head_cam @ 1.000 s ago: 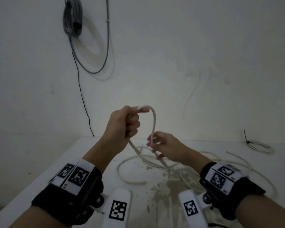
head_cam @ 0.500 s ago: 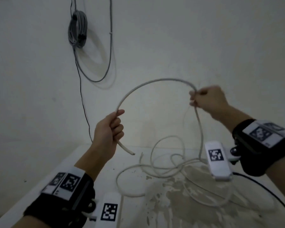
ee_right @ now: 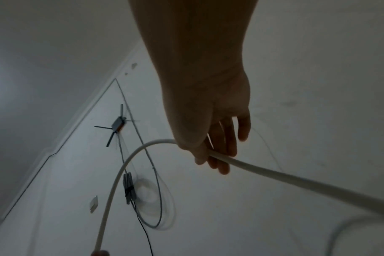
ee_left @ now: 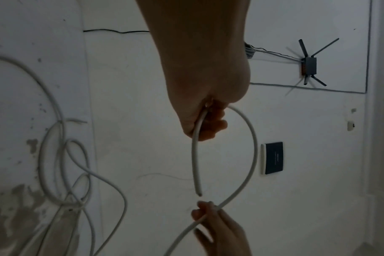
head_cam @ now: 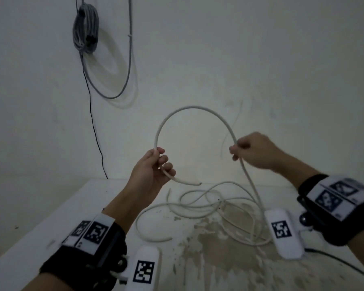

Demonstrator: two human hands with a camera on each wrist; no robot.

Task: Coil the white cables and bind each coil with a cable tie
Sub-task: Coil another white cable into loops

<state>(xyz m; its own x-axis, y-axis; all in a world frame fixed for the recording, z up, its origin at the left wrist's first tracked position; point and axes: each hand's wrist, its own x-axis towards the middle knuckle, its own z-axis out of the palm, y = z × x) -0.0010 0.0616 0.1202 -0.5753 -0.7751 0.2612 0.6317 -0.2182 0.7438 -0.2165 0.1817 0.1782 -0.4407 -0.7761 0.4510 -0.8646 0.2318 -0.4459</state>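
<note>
A white cable (head_cam: 189, 107) arches in the air between my two hands above the table. My left hand (head_cam: 153, 166) grips it near its cut end (head_cam: 199, 183), which sticks out to the right. My right hand (head_cam: 246, 150) pinches the cable further along, and from there it drops to loose loops (head_cam: 208, 204) lying on the table. The left wrist view shows the left hand (ee_left: 206, 121) curled round the cable (ee_left: 252, 149) and the right hand's fingers (ee_left: 206, 213) below. In the right wrist view the thumb and fingers (ee_right: 215, 152) hold the cable (ee_right: 296, 180).
The white table (head_cam: 61, 217) has a stained, worn patch (head_cam: 229, 255) in the middle. A grey cable bundle (head_cam: 85, 28) and a thin black wire (head_cam: 95, 127) hang on the wall behind. A router (ee_left: 308, 65) and a dark wall panel (ee_left: 274, 157) are on the wall.
My hands parted from close together to wide apart, drawing the cable into a big arch. Since half a second ago the right hand has come down and inward, and the arch has tightened.
</note>
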